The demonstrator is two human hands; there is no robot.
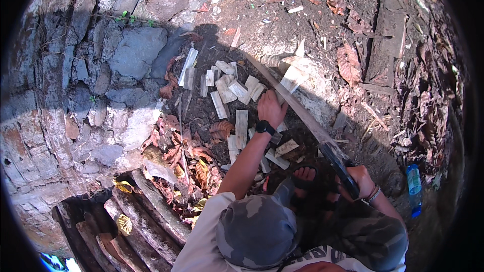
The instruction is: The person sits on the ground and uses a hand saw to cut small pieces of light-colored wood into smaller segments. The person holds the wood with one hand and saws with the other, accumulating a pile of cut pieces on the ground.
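A machete is in my right hand [357, 180], which is wrapped round its black handle [340, 171]. Its long blade [297, 108] slants up and left, passing just right of my left hand [272, 108]. That hand, with a black watch at its wrist, has its fingers curled at the lower end of a pale piece of split wood [292, 78]. The blade crosses in front of this piece, and my fingertips are partly hidden. Several short split wood pieces [224, 88] lie on the soil left of the hand, and more wood pieces [241, 128] lie below it.
A rough stone wall [136, 53] runs along the left. Thick logs [146, 216] lie at the lower left beside dry leaves [179, 151]. A pale rock [320, 88] sits behind the blade. A plastic bottle [414, 189] lies at the right. My sandalled foot [305, 175] is close below the wood.
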